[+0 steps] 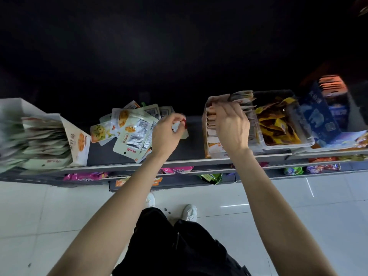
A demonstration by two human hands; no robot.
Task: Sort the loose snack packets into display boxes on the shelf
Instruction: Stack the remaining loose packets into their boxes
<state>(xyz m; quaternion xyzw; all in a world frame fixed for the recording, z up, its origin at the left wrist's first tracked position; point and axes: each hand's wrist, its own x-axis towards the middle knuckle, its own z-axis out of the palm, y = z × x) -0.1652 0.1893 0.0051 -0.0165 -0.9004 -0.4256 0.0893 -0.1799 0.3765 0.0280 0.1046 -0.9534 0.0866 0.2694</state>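
Left hand (166,134) curls its fingers round a packet (180,124), apparently; right hand (231,126) grips packets in the display box (214,150).

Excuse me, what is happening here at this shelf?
A person is sorting snack packets on a shop shelf. The left hand pinches a small packet at the edge of a loose pile of pale packets. The right hand has its fingers in among the packets standing in a display box. Another box on the left is already full, and a clear tray of yellow packets stands on the right. Much of the pile is still unsorted.
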